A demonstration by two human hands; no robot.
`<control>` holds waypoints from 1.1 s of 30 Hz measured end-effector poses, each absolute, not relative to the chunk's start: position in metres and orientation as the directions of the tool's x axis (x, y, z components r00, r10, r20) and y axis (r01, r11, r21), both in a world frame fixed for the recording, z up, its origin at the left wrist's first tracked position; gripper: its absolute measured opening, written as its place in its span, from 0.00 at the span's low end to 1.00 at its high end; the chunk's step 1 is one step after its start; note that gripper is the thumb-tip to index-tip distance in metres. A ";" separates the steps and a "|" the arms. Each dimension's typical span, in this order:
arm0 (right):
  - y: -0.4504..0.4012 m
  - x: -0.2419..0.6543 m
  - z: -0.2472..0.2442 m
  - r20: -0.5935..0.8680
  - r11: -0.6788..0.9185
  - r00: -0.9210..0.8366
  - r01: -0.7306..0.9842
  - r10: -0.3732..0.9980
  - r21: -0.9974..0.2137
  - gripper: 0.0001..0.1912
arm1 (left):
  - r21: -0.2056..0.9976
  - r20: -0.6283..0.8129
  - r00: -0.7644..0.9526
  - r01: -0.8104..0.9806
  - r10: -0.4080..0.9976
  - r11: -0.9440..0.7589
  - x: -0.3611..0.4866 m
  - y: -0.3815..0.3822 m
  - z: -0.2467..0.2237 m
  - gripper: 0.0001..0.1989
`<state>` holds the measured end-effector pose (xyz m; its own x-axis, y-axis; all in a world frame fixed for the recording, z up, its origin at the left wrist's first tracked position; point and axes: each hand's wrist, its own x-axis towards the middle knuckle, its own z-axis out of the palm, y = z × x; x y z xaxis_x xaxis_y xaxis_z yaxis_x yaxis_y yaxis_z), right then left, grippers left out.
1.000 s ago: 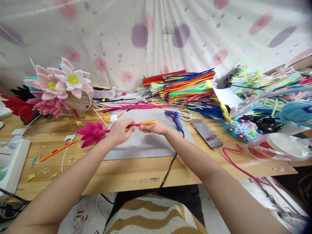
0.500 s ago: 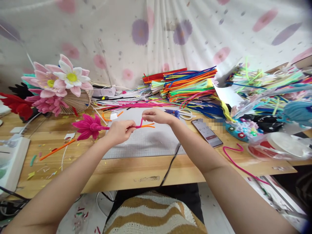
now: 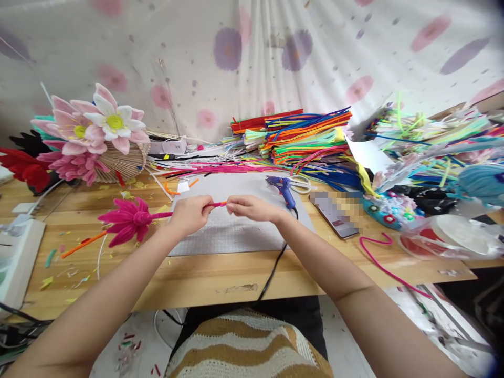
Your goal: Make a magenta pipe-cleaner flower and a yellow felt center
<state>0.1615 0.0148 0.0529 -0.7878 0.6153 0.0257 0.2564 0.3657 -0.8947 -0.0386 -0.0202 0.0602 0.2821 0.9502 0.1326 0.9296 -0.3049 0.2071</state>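
Observation:
A magenta pipe-cleaner flower (image 3: 132,220) points left, its magenta stem passing through my left hand (image 3: 192,214), whose fingers are closed around it. Beyond those fingers the stem is wrapped in magenta, with a bit of orange (image 3: 223,203) showing near its end. My right hand (image 3: 252,208) pinches at that end, the fingertips closed and hiding the tip of the stem. Both hands hover over a grey cutting mat (image 3: 220,239). Behind my right hand, a blue glue gun (image 3: 284,190) lies on the mat's far right corner.
Bundles of coloured pipe cleaners (image 3: 307,136) are stacked at the back. A phone (image 3: 334,215) lies to the right, near a loose magenta pipe cleaner (image 3: 384,268) and a plastic-wrapped roll (image 3: 460,236). Finished pink and white flowers (image 3: 114,123) stand at left, above a white power strip (image 3: 23,257).
The flower has shifted left and tilted. My right hand has come lower and nearer my left, the upright magenta piece is out of sight, and the glue gun is now uncovered.

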 end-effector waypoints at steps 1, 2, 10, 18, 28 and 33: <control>0.023 0.164 0.058 0.064 0.405 -0.769 0.261 0.636 -0.876 0.15 | 0.218 0.122 0.305 0.920 0.945 -0.325 -0.039 -0.020 0.062 0.11; 0.031 0.166 0.062 0.092 0.422 -0.753 0.259 0.651 -0.869 0.14 | 0.242 0.114 0.330 0.906 0.937 -0.348 -0.040 -0.020 0.064 0.10; 0.044 0.154 0.025 -0.051 0.169 -0.844 0.166 0.534 -0.971 0.18 | 0.451 0.177 0.399 0.779 0.900 -0.435 -0.044 -0.020 0.069 0.09; 0.004 0.161 0.040 -0.087 0.311 -0.877 0.258 0.473 -0.915 0.16 | 0.185 0.178 0.296 0.927 0.939 -0.327 -0.040 -0.023 0.060 0.11; 0.051 0.168 0.050 -0.041 0.322 -0.820 0.269 0.571 -0.908 0.17 | 0.260 0.204 0.563 0.757 0.801 -0.599 -0.040 -0.018 0.075 0.10; 0.017 0.160 0.019 -0.088 0.098 -0.853 0.160 0.514 -0.982 0.19 | 0.261 0.247 0.433 0.831 0.867 -0.490 -0.039 -0.020 0.069 0.10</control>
<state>0.1599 0.0175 0.0189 -0.8532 0.5140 -0.0881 0.1602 0.0975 -0.9823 -0.0386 -0.0202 0.0693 0.4334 0.8666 0.2474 0.8313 -0.4904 0.2615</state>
